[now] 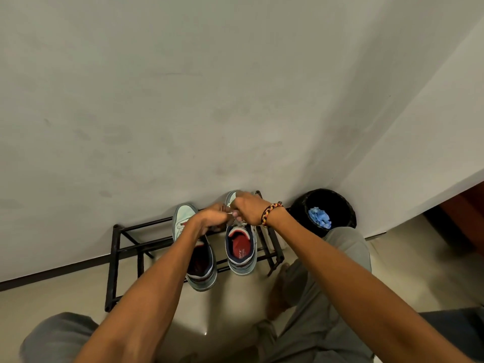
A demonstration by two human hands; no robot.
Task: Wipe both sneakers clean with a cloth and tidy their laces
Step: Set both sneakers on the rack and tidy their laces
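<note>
A black metal rack (117,247) is standing on the pale floor (235,305) against a grey wall (209,100). A black bin (337,203) is sitting in the corner, holding crumpled blue stuff (320,217).

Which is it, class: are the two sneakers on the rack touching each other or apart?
Apart. The head view shows a clear gap of rack bars and floor between the left sneaker and the right sneaker along their heel ends; the hands hide only part of the toe ends.
</note>
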